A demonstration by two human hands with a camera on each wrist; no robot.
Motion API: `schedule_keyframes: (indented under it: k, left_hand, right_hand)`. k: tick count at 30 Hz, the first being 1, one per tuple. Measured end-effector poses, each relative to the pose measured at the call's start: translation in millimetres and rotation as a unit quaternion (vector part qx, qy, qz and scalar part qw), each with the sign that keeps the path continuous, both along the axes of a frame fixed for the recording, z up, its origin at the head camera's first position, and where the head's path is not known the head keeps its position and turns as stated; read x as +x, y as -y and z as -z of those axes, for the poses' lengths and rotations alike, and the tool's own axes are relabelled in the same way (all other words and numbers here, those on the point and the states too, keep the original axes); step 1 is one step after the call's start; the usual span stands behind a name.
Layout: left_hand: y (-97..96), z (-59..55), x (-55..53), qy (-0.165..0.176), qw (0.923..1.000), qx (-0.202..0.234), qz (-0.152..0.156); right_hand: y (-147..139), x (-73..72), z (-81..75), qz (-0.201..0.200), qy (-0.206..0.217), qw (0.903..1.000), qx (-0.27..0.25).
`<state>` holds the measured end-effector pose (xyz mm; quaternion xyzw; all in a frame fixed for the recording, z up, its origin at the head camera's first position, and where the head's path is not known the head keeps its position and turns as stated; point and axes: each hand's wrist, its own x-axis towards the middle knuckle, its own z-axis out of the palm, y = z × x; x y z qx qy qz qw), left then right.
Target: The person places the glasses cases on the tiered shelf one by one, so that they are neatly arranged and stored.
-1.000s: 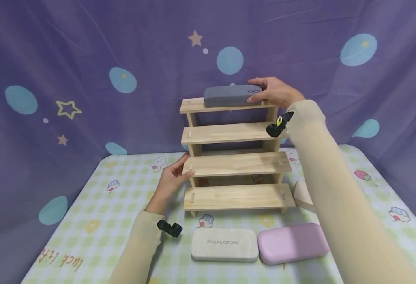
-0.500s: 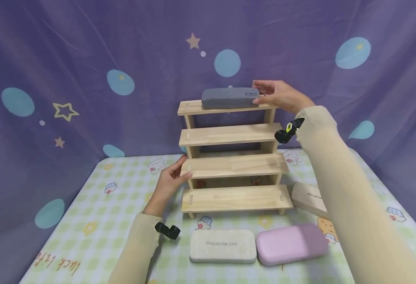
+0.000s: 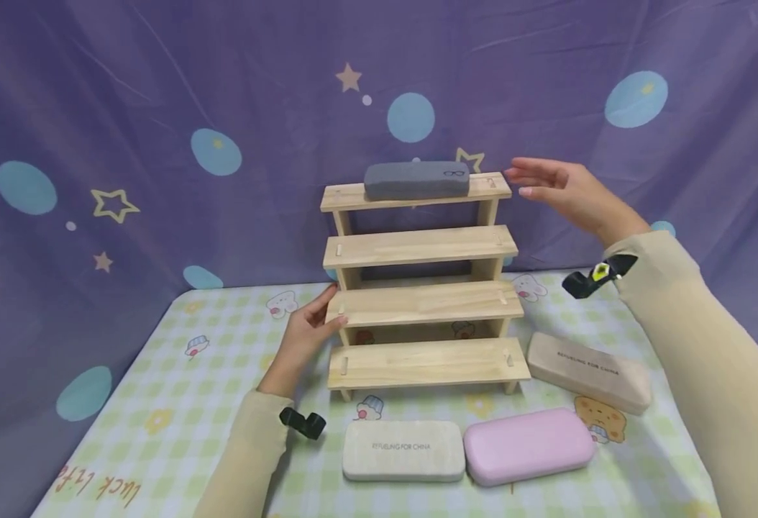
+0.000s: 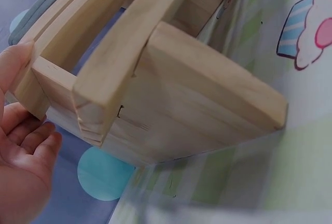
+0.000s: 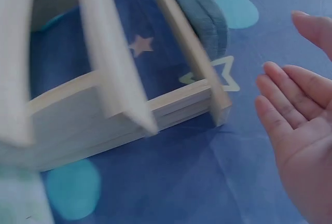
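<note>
A wooden shelf rack (image 3: 424, 305) with stepped boards stands near the back of the table. Its top board bears a grey-blue glasses case (image 3: 411, 181) with a small glasses print, left of the board's right end. My left hand (image 3: 301, 339) grips the left end of a lower board, thumb on top and fingers below; the left wrist view shows this hand (image 4: 26, 167) at the board's end. Beyond the top board's right end, my right hand (image 3: 569, 191) is in the air, holding nothing. Its fingers (image 5: 282, 99) are extended and apart from the rack in the right wrist view.
In front of the rack lie a cream glasses case (image 3: 403, 460) with printed lettering and a pink glasses case (image 3: 529, 446), side by side. A beige glasses case (image 3: 589, 374) lies at an angle by the rack's lower right. A purple patterned curtain (image 3: 275, 86) hangs behind.
My right hand has let go of the grey-blue glasses case and moved right, away from the rack. The case stays on the top board. My left hand keeps its grip.
</note>
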<state>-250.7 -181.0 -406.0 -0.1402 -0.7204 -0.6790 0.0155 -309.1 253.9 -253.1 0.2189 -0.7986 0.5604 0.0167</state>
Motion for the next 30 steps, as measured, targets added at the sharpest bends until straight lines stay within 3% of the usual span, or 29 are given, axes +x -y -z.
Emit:
schedule_keyframes:
  k: [4, 7, 13, 19, 24, 30]
  left_hand:
    - [0.4, 0.6, -1.1, 0.000, 1.0000, 0.003, 0.000]
    - [1.3, 1.9, -0.2, 0.005, 1.0000, 0.002, -0.002]
    - [2.3, 4.3, 2.7, 0.007, 0.9998, 0.016, 0.004]
    - [0.2, 4.4, 3.2, 0.002, 0.9999, 0.013, 0.008]
    - [-0.8, 3.3, 2.4, -0.004, 0.9999, 0.010, 0.007]
    - [-0.2, 1.7, 0.2, -0.011, 0.9999, 0.002, 0.000]
  right_hand:
    - [-11.1, 21.5, 20.8, 0.000, -0.015, 0.9997, -0.018]
    - [-18.6, 39.1, 41.0, -0.021, -0.015, 0.9988, -0.041]
    - [-32.6, 80.8, 87.4, -0.045, -0.034, 0.9978, -0.035]
    - [-44.4, 115.9, 123.9, -0.116, -0.038, 0.9843, -0.127]
    - [-51.5, 134.5, 137.5, -0.078, -0.050, 0.9911, -0.095]
    - [-58.6, 148.8, 152.2, -0.059, -0.030, 0.9947, -0.078]
